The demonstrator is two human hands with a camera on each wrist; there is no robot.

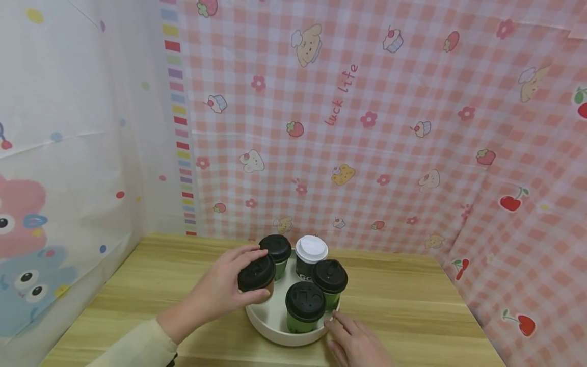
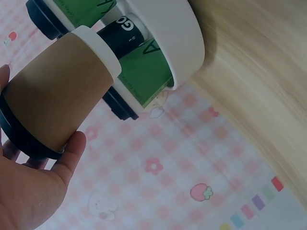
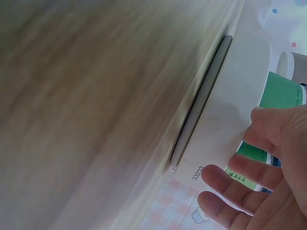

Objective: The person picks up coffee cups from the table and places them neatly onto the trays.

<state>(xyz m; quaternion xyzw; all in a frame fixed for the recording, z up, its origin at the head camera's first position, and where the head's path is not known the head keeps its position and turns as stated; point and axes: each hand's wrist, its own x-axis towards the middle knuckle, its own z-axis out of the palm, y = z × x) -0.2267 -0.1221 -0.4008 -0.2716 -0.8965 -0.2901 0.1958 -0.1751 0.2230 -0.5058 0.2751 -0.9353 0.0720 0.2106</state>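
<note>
My left hand (image 1: 219,286) grips a brown paper cup (image 2: 60,86) by its black lid, fingers and thumb around the lid's edge. The cup is upright over the left side of a round white tray (image 1: 270,334), its base raised in the left wrist view. Inside the tray stand a dark cup with a white lid (image 1: 312,248) and three green cups with black lids: one at the back left (image 1: 276,247), one at the right (image 1: 330,277), one at the front (image 1: 305,303). With fingers loosely spread, my right hand (image 1: 355,341) rests its fingertips at the tray's right rim.
The tray sits on a wood-grain table (image 1: 403,300), with a grey base strip (image 3: 201,100) under its wall. A pink checked cloth (image 1: 344,153) hangs behind the table, and a white patterned cloth (image 1: 73,153) hangs at the left.
</note>
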